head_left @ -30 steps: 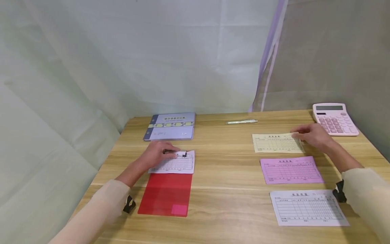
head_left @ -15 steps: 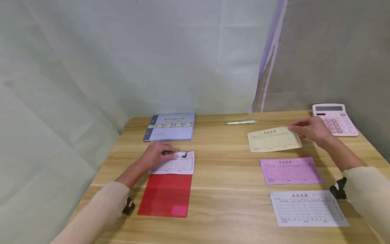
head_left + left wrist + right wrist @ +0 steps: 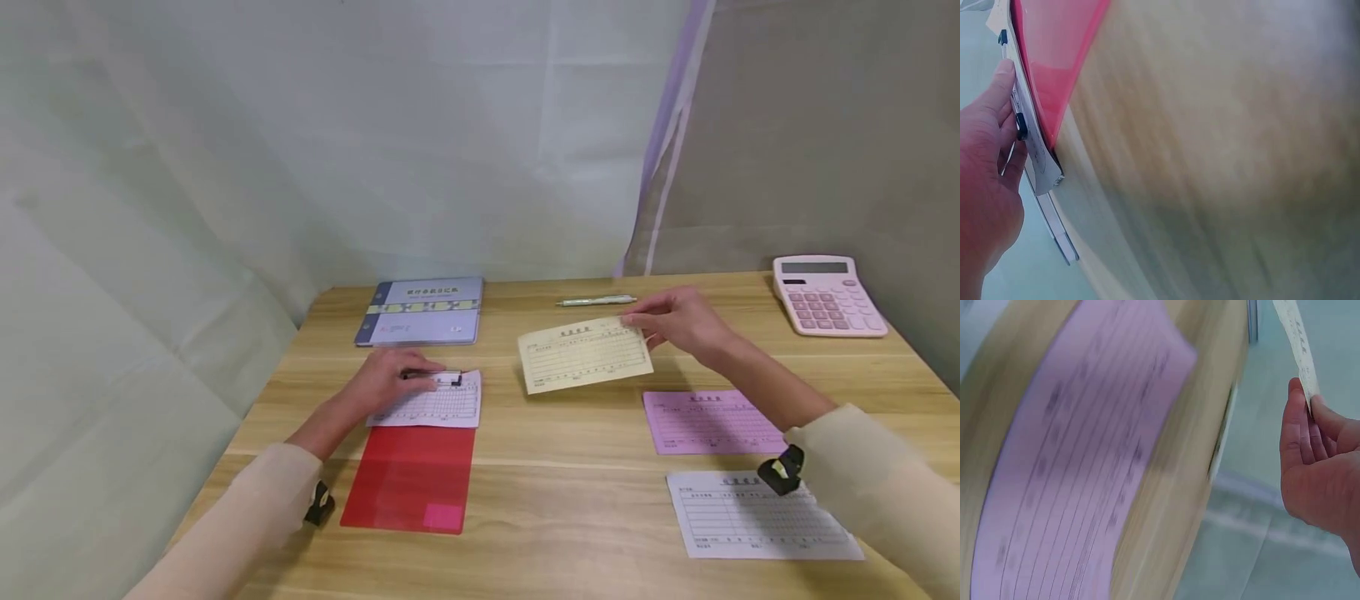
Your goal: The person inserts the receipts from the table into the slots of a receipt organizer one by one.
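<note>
On the left lies a red clipboard [image 3: 408, 479] with a white printed form [image 3: 427, 408] over its upper part. My left hand [image 3: 386, 383] grips the clip [image 3: 447, 378] at its top edge, thumb on the clip in the left wrist view [image 3: 1005, 69]. My right hand [image 3: 678, 321] pinches a yellow printed form [image 3: 585, 354] by its right end, between thumb and fingers. That form hangs tilted above the table, mid-way between clipboard and calculator. Below the right forearm lie a pink form [image 3: 705, 423] and a white form [image 3: 750, 521], each partly covered by the arm or sleeve.
A blue-grey ledger book [image 3: 423, 312] lies behind the clipboard. A pen [image 3: 596, 301] is near the table's back edge, and a pink calculator [image 3: 828, 298] stands at the back right. Pale cloth [image 3: 480, 142] hangs behind the wooden table [image 3: 555, 508].
The right hand has lifted the yellow form off the table and carried it leftward. The left hand stays on the clip.
</note>
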A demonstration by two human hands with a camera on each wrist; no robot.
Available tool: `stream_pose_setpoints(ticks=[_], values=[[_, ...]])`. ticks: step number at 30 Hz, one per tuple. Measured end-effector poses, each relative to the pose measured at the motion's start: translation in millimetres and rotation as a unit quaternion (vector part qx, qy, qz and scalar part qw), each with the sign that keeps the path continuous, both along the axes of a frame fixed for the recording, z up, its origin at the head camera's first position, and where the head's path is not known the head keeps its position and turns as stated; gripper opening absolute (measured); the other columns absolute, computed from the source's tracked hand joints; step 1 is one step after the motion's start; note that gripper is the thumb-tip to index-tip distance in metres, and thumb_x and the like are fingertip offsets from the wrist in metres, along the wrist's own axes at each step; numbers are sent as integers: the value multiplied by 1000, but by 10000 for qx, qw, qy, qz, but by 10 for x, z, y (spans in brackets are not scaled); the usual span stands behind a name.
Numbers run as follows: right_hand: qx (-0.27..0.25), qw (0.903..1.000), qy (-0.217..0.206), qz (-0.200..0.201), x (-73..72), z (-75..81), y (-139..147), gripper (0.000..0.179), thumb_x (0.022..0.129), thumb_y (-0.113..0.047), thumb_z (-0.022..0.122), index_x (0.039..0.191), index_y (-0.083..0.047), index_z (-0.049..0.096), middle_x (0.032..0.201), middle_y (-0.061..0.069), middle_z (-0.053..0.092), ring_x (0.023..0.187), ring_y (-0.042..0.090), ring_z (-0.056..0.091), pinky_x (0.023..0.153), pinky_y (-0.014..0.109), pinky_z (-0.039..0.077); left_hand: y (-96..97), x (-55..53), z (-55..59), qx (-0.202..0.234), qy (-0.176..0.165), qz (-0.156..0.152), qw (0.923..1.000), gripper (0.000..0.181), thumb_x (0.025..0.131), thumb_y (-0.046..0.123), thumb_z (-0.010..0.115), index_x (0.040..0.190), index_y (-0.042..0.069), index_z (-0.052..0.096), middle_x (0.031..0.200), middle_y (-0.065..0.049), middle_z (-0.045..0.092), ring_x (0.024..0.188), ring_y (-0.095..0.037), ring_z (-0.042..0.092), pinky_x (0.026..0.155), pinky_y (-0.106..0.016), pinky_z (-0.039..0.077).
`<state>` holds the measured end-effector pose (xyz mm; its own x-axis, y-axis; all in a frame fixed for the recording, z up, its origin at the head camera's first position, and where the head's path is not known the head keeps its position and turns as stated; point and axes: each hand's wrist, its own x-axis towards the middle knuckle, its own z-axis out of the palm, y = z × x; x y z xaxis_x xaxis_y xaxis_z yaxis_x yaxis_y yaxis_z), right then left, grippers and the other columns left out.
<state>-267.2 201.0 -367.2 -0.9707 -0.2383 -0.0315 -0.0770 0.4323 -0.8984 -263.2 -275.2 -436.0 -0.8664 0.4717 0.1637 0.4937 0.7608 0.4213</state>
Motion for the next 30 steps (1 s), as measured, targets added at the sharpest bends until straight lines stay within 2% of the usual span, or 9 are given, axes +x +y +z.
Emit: stream_pose_setpoints(ticks=[6,12,18,24,30], values=[[-452,9977,-280,419,75,-101,-460,26,100,-6,74,121,10,74,110,21,78,85,22,75,75,41,64,0,-6,8,-128,11,-3,9999,34,90,23,88,123,21,82,107,6,76,93,-12,64,81,-32,55],[-612,9937,-798,491,172,-231,-955,22,99,-5,74,117,8,77,102,17,79,76,20,73,77,44,64,-13,1,16,-277,162,-147,9994,35,91,24,88,125,19,81,108,5,76,93,-11,64,80,-30,55],[-857,9871,-1275,443,277,-356,-1428,17,97,-4,76,112,5,80,101,17,79,70,18,72,70,36,63,-11,11,37,-288,180,-251,9991,35,90,24,87,125,18,81,107,3,77,91,-12,63,78,-30,53],[-842,9899,-1138,112,281,-504,-1802,15,94,-2,80,107,5,82,95,16,79,65,16,71,63,35,63,-16,1,44,-423,263,-315,9983,36,90,27,88,125,19,81,107,4,77,91,-12,64,80,-32,55],[-788,9903,-1139,91,240,-560,-2017,14,95,-5,80,106,4,81,90,12,79,65,16,71,64,35,64,5,-16,63,-616,466,-529,9956,33,92,26,87,123,16,81,107,2,77,92,-13,66,83,-33,57]])
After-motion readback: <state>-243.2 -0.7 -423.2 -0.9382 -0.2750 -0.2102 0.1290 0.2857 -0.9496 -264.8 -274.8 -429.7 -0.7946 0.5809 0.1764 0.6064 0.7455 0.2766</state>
